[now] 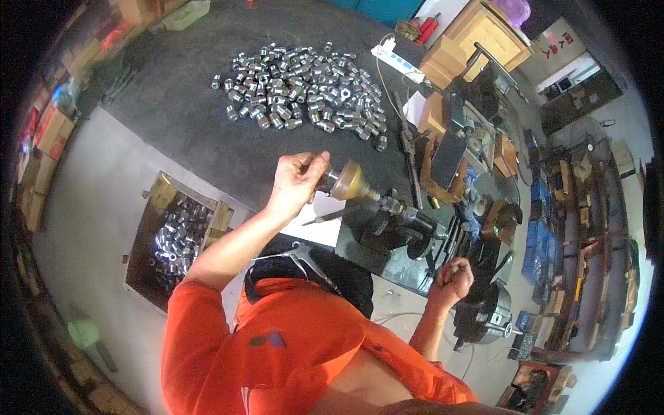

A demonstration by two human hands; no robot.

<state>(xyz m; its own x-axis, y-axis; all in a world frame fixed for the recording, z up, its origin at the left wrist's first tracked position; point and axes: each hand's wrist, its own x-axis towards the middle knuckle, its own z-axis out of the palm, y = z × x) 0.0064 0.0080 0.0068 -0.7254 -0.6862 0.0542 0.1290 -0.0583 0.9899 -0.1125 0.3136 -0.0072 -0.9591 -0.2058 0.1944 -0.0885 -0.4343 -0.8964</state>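
Observation:
My left hand (297, 181) is closed on a metal fitting (328, 180), thumb on top, at the wide end of an amber cup-shaped piece (351, 181). How far the fitting reaches into the cup is hidden. The cup sits in line with a dark spindle fixture (408, 216) on the bench. To the right, my right hand (454, 278) is closed with curled fingers, beside the fixture's far end; what it holds, if anything, cannot be made out. Beyond my left hand, a large pile of hex metal fittings (304, 90) lies on the dark bench top (173, 104).
A wooden box (160, 197) of similar fittings stands below the bench at left. An air blow gun (299, 257) lies by my lap. White paper (321, 221) lies under the left wrist. At right are a chuck-like machine part (484, 315), a power strip (398, 61) and loaded shelves (581, 235).

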